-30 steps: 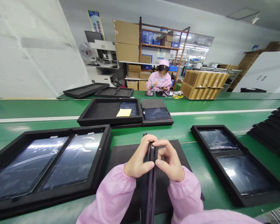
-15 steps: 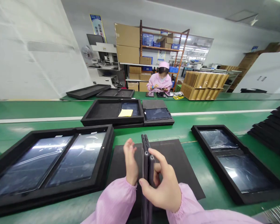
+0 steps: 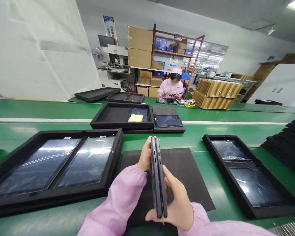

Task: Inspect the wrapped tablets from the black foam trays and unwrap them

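Note:
Two dark tablets (image 3: 158, 177) stand on edge, pressed face to face, with their narrow sides and small port openings turned up towards me. My left hand (image 3: 145, 155) is closed against the far left side of the pair; its fingertips are mostly hidden behind the tablets. From the right, my right hand (image 3: 179, 200) grips them, its thumb reaching under the near end and its index finger along the right face. Beneath them lies a flat black foam sheet (image 3: 184, 173) on the green bench (image 3: 108, 209).
To the left sits a black foam tray (image 3: 118, 157) holding two film-covered tablets; a similar tray (image 3: 238, 193) is at right. Further back are a tray with a yellow note (image 3: 136, 118) and another tablet (image 3: 168, 121). Black trays (image 3: 290, 144) are stacked far right. A co-worker (image 3: 171, 87) sits opposite.
My left hand has closed onto the tablets from beside them. The pair has risen and tipped so its edges show more, and my right hand has shifted lower around the near end.

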Action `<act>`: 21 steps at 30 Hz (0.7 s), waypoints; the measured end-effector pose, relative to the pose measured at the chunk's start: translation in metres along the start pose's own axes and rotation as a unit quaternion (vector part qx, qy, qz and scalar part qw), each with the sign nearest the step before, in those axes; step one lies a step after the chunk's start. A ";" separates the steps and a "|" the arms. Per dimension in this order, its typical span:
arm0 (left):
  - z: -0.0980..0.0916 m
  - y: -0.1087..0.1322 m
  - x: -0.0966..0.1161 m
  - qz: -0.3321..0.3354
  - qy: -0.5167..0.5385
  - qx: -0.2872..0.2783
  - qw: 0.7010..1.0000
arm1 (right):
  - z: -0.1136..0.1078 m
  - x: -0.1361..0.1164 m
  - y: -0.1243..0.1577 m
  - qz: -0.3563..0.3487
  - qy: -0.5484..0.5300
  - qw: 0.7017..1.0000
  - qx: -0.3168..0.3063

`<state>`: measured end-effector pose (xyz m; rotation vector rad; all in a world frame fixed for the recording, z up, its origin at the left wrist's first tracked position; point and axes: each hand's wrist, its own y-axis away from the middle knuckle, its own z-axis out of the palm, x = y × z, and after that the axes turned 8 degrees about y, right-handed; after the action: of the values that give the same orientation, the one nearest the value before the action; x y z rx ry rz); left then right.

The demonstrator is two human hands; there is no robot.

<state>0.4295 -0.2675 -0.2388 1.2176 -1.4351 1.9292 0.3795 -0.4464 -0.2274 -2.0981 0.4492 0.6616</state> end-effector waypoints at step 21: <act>0.000 -0.005 -0.008 0.105 0.037 -0.008 0.994 | -0.010 -0.010 0.004 0.075 0.014 0.997 0.013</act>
<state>0.4373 -0.2644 -0.2425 1.0105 -1.5899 2.0713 0.3723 -0.4568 -0.2192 -2.0646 0.6335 0.7097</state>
